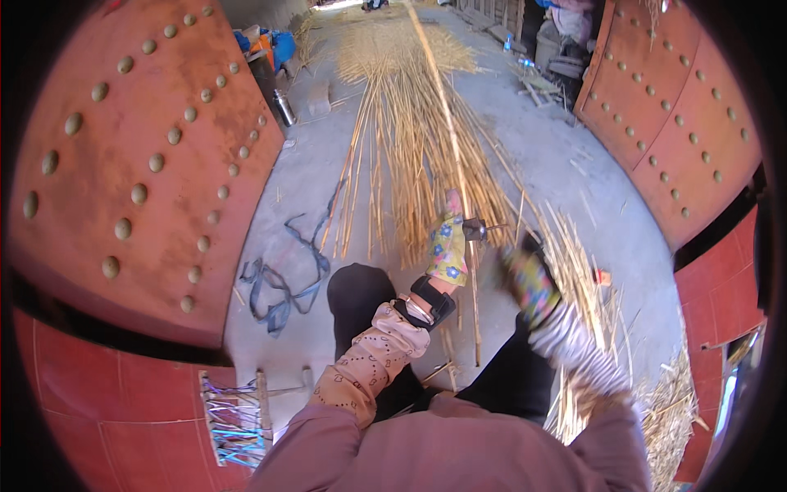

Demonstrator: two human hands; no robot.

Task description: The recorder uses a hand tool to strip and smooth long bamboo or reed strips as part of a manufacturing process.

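My left hand [448, 246], in a flowered fingerless glove, is closed around a long pale reed stalk [453, 135] that runs from between my knees to the far end of the floor. A small dark object [474, 230] with a thin wire-like tip sits against the stalk beside that hand; its kind is unclear. My right hand [529, 283], gloved in the same pattern, is smeared by motion just right of the stalk. Something dark blurs at its fingers, which I cannot make out. Beyond both hands a large fan of reed stalks [410, 156] lies on the floor.
Loose stalks [578, 279] and shredded straw [668, 410] lie at my right. A blue-grey strap [287, 287] is on the concrete at left. Studded red doors [156, 164] stand on both sides. A metal flask [284, 107] stands by the left door; a low woven stool [236, 418] is near my left.
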